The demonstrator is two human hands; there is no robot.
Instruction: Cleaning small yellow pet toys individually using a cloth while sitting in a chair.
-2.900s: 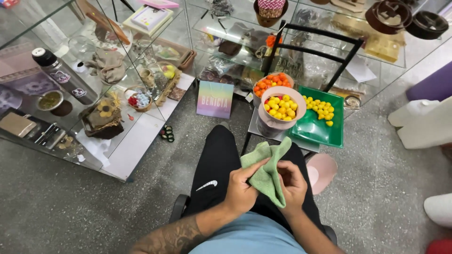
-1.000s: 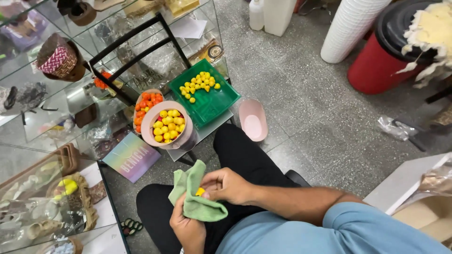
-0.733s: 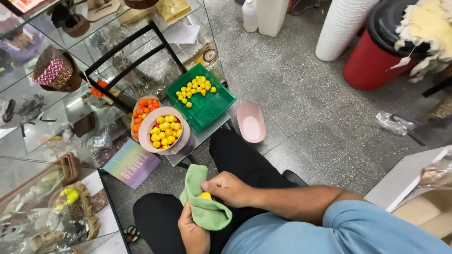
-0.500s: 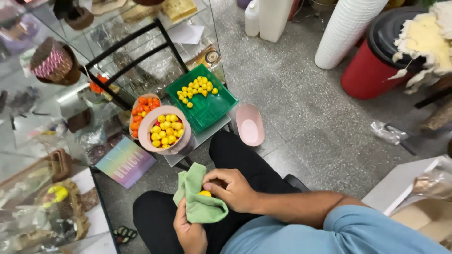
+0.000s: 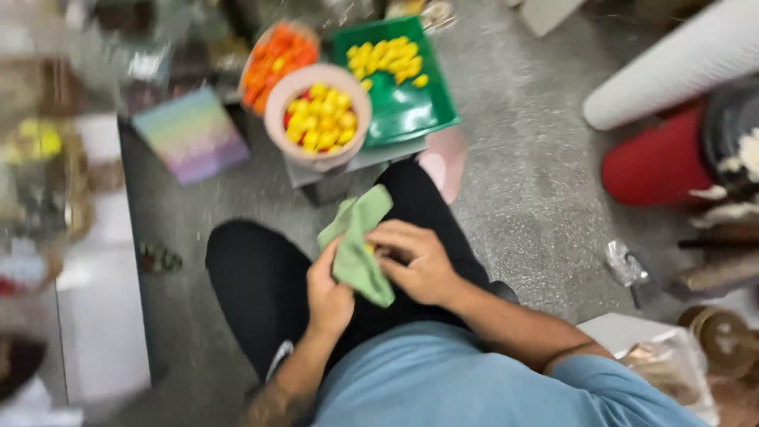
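Over my lap, both hands hold a light green cloth (image 5: pixel 357 243). My left hand (image 5: pixel 326 291) grips it from below and my right hand (image 5: pixel 415 259) closes over it from the right. A small yellow piece peeks out between the cloth and my right fingers. Just ahead of my knees stand a pink bowl (image 5: pixel 278 101) of small yellow pieces, an orange-filled bowl (image 5: pixel 277 55) behind it, and a green tray (image 5: pixel 411 119) with more yellow pieces. The picture is blurred by motion.
A pastel striped box (image 5: pixel 192 134) lies on the grey floor at the left. A pink lid (image 5: pixel 444 162) sits beside the tray. A red bin (image 5: pixel 656 162) and a white cylinder (image 5: pixel 680 67) stand at the right. Shelving with blurred goods runs down the left.
The view has swung and tilted, so the bowls and tray now sit higher in the frame. My hands stay on the green cloth, rubbing the small yellow piece inside it.
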